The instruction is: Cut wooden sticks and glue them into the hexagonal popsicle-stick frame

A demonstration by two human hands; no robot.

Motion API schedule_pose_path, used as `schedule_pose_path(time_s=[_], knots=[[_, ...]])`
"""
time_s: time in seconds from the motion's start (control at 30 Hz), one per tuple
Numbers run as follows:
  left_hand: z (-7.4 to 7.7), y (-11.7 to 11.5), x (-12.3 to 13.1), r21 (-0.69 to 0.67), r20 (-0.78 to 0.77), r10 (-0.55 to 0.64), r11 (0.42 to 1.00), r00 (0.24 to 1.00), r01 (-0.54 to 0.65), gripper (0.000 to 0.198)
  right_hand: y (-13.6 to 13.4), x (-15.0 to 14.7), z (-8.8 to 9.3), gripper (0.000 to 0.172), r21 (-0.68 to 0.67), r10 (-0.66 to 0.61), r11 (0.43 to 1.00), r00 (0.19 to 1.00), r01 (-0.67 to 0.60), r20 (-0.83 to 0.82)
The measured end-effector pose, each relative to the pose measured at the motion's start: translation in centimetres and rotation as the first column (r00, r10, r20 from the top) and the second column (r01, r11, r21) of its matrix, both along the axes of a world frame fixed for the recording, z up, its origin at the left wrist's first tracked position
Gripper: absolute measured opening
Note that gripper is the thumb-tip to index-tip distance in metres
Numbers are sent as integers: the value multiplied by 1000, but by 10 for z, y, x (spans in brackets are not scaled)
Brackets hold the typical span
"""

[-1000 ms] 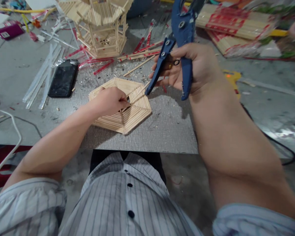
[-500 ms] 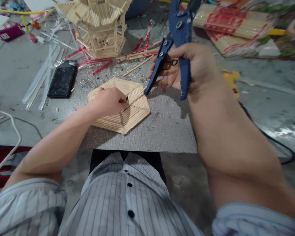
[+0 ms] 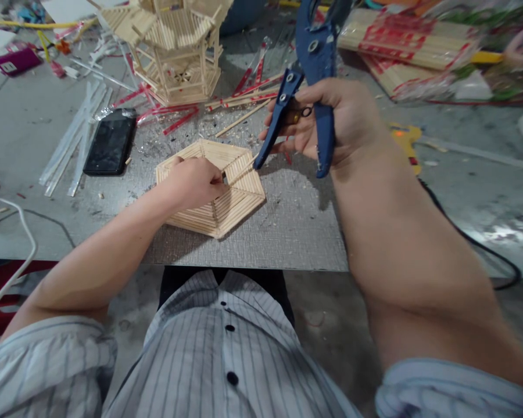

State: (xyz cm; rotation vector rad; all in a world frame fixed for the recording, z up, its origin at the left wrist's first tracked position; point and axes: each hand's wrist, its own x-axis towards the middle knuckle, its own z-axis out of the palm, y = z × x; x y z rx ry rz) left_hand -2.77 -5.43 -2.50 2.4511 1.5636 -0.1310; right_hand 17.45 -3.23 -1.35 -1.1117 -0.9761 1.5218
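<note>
A hexagonal panel of glued wooden sticks [image 3: 226, 203] lies on the grey table [image 3: 287, 232] in front of me. My left hand [image 3: 196, 181] rests on it, fingers pinched on a thin wooden stick [image 3: 244, 168] that slants up to the right. My right hand [image 3: 331, 119] is raised above the table and gripped round blue-handled cutting pliers [image 3: 318, 75]. One blue handle tip [image 3: 261, 157] hangs just beside the far end of the stick.
A stick-built tower model [image 3: 174, 52] stands at the back. A black phone [image 3: 111, 142] and clear glue sticks [image 3: 76, 133] lie to the left, red-wrapped stick packs [image 3: 409, 43] at the back right, a yellow glue gun [image 3: 403, 139] behind my right wrist.
My right hand with the pliers has drifted slightly left and down toward the stick's end. My left hand keeps its pinch on the panel.
</note>
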Motion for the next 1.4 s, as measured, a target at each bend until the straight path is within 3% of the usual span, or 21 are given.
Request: schedule_pose_path(time_s=[0.2,0.33,0.4,0.5,0.6,0.77,0.87,1.03,1.23,1.4], knots=[[-5,1,-3,34,30,-39,999,999,38,27,2,-1,-2,21,49,-28,998,999,26,30],[-5,5,-11,144,322,37,986,946,-88,23,7,5,-6,17,243,-149,965,971,101,185],[-6,9,-17,187,516,62,965,854,-182,22,9,9,-9,12,391,-275,913,883,115,381],[-8,15,-23,142,724,83,954,685,-265,22,13,10,-15,18,552,-431,833,682,48,591],[-10,20,-27,108,812,99,943,575,-314,24,17,8,-23,34,554,-395,824,579,-120,713],[-12,26,-29,178,845,31,925,534,-336,26,26,5,-39,55,480,-325,817,433,-320,841],[-14,25,-27,177,834,19,938,551,-300,27,30,3,-47,63,469,-292,784,425,-407,857],[-17,23,-25,166,835,-13,959,550,-229,29,26,-3,-49,62,477,-274,748,440,-461,855],[-15,21,-24,118,823,41,963,567,-241,26,15,-11,-40,60,447,-224,760,456,-472,862],[-15,20,-23,118,832,17,971,554,-207,27,11,-14,-36,60,435,-214,766,451,-474,867]])
